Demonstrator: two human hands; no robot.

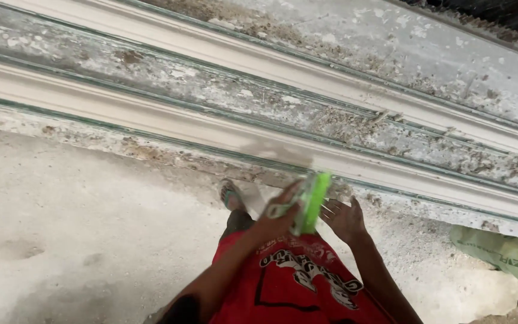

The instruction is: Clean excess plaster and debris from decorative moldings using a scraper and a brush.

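My left hand [278, 217] grips a scraper with a bright green handle [314, 201]. Its flat pale blade [276, 155] is blurred and points up toward the nearest long white plaster moulding [151, 117]. Just right of the handle is my right hand [344, 219], fingers spread and holding nothing; I cannot tell whether it touches the handle. Both hands hover in front of my red printed shirt [295, 282].
Several long white mouldings [307, 69] lie side by side in green-edged beds crusted with dried plaster, running from left to lower right. My sandalled foot [230, 195] stands on the dusty white floor [73, 222]. A green sack [508, 255] lies at the right.
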